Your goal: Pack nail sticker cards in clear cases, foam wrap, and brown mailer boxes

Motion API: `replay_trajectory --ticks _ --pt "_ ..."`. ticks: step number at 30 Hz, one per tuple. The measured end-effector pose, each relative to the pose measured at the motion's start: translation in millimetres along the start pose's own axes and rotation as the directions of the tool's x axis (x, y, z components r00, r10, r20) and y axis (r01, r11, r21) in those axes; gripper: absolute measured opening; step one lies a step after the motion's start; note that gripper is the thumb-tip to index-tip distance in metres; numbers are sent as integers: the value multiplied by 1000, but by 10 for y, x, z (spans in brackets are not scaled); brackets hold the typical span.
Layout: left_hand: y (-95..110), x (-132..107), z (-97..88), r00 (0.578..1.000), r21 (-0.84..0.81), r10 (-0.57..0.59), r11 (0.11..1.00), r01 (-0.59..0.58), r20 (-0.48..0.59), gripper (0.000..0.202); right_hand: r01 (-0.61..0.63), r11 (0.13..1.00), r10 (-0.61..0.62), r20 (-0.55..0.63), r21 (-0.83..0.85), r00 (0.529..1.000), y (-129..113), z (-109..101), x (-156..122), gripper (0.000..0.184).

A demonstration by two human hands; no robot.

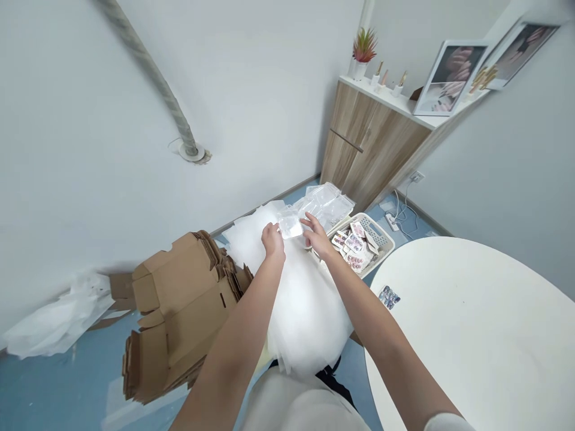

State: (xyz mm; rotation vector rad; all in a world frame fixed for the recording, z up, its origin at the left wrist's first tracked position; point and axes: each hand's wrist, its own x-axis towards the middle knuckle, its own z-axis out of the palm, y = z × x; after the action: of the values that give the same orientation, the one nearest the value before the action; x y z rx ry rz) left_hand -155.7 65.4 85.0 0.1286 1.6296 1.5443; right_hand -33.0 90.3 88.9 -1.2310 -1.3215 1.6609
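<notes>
Both my arms reach forward over a big heap of white foam sheets. My left hand is closed on the left edge of a small clear plastic case. On the case's right side my right hand touches it with its fingers bent. More clear plastic cases are piled just beyond the hands.
A white basket holding several small printed packets stands to the right of my hands. Flattened cardboard boxes are stacked on the left. A round white table is at the right, with a small packet on its edge. A wooden cabinet stands at the back.
</notes>
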Motion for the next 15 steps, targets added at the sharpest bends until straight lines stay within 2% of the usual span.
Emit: replay_trajectory --ticks 5,8,10,12,15 --pt "-157 -623 -146 982 33 69 997 -76 178 42 112 992 -107 -75 54 991 79 -281 -683 68" --pt "-319 -1009 -250 959 12 26 999 -31 281 45 151 987 -143 -125 52 982 174 -467 -1170 63" --pt "-420 -1267 -321 921 -2 -43 999 47 387 45 181 983 -172 -169 43 971 242 -595 -1511 58" --pt "-506 -1529 -382 864 16 -115 992 122 490 45 201 979 -186 -242 41 952 311 -721 -1864 52" --pt "-633 -1938 -435 785 67 -187 981 183 590 45 175 977 -126 -334 120 934 420 -884 -2389 47"
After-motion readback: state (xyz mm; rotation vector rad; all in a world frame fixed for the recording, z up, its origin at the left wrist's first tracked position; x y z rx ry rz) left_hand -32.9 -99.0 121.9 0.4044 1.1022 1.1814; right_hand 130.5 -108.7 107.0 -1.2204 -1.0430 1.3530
